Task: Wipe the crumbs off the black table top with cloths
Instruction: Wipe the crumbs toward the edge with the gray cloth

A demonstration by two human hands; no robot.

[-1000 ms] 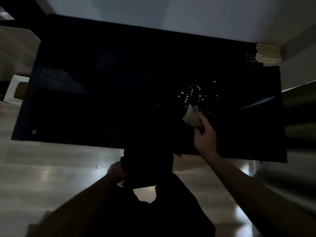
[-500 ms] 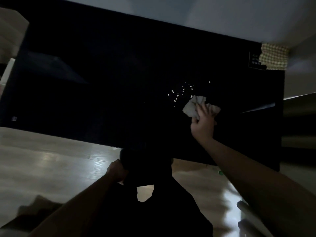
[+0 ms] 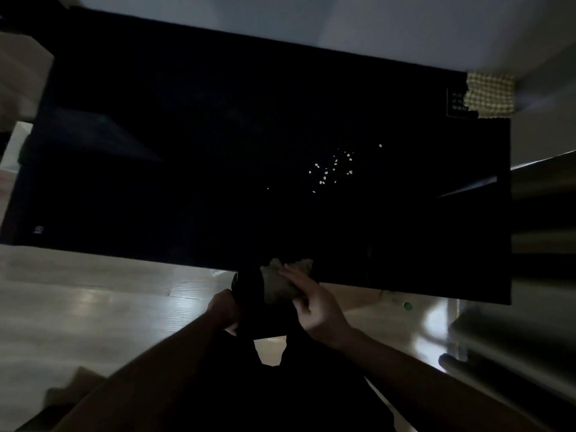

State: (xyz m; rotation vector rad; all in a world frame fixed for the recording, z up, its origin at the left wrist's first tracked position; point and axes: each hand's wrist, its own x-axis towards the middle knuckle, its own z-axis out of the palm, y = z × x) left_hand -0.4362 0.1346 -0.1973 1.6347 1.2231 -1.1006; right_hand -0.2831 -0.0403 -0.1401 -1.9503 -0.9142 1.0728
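The right hand (image 3: 314,302) lies with fingers spread flat over a pale crumpled cloth (image 3: 280,283), pressing it at the near edge of the black desk (image 3: 187,166). Just beside it the left hand (image 3: 223,310) is closed on a dark object (image 3: 265,316) (too dim to identify) that hangs below the desk edge. The crumbs (image 3: 332,169) sit well apart from the cloth, farther back and slightly right, nothing between them. A checked fabric (image 3: 489,95) rests at the far right corner. Wooden floor (image 3: 93,307) shows below.
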